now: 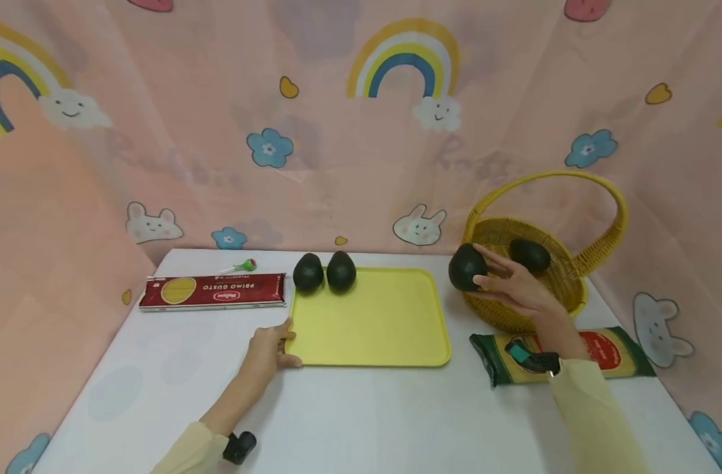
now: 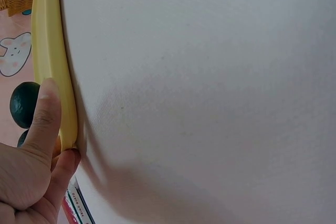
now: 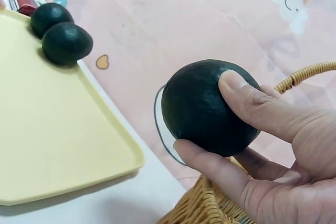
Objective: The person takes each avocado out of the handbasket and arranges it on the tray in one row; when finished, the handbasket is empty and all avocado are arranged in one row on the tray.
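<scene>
In the head view my right hand holds a dark avocado at the left rim of a yellow wicker basket. The right wrist view shows thumb and fingers around that avocado. Another avocado lies inside the basket. My left hand grips the near left corner of a yellow tray; its thumb lies over the rim in the left wrist view, with fingers at the tray's corner. Two avocados, one on the left and one on the right, sit side by side at the tray's far left corner.
A red spaghetti pack lies left of the tray, with a green-and-red lollipop behind it. A green-and-yellow pasta bag lies before the basket, under my right wrist. A patterned pink cloth hangs behind the white table.
</scene>
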{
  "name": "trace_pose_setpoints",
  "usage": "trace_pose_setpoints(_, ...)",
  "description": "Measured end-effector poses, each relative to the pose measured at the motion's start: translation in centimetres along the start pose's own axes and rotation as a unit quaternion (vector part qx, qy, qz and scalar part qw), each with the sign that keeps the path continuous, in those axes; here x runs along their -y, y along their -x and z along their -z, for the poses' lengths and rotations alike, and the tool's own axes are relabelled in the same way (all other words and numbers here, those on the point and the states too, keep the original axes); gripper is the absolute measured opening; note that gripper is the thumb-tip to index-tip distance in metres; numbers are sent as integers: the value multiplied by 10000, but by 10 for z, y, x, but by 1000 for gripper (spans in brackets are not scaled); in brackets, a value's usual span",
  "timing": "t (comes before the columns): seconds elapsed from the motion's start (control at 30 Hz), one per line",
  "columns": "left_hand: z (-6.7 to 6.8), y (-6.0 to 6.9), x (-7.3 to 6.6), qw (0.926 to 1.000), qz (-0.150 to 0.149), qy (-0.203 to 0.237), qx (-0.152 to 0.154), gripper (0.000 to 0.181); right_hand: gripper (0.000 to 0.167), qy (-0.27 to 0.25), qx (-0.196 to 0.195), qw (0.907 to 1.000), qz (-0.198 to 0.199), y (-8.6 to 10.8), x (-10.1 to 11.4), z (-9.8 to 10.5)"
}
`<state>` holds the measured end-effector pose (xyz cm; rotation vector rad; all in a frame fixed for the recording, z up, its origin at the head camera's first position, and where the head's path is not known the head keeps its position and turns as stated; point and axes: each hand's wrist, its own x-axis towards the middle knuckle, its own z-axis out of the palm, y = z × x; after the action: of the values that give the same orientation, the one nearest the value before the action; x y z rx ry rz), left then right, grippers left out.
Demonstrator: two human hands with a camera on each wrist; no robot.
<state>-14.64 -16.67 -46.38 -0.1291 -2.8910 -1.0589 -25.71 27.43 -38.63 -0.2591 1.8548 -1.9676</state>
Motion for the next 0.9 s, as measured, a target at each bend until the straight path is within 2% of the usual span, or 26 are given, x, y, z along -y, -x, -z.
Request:
trace_pose_setpoints(0.23,2,0,1,9999,-128,-16,-47,63,71,-36,67,10000,2,-7,-4,-10)
trace_pose_setpoints(0.57,6,-5,-1,10000,-23,47,16,64,71,534,97,9984,137,-23,-2,-28)
trace_pose_setpoints(0.7,5,-3,0,9999,-19,130,34,61,71,457,130,9986,210,-32,-12,-35)
trace_pose_setpoints(0.9,1,3,1,9997,14,195,121,62,71,98,174,9996,210,-39,-39,-45)
